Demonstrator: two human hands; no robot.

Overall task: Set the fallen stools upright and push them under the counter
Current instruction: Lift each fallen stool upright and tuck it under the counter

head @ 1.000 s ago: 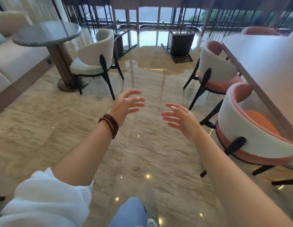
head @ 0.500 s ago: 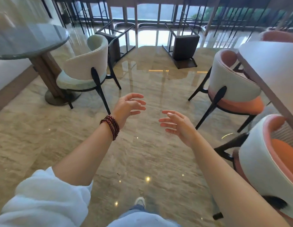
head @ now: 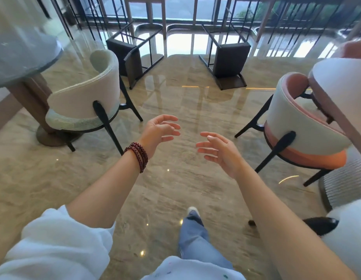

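- left hand [head: 158,131] and right hand [head: 221,151] both out front, fingers loosely spread, holding nothing
- two dark stools tipped over on the marble floor [head: 171,184]: left stool [head: 133,55] at 11 o'clock, right stool [head: 229,60] at 1 o'clock
- neither hand near them

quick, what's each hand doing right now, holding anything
Left hand: open, fingers curled loosely, holding nothing.
Right hand: open, fingers spread, holding nothing.
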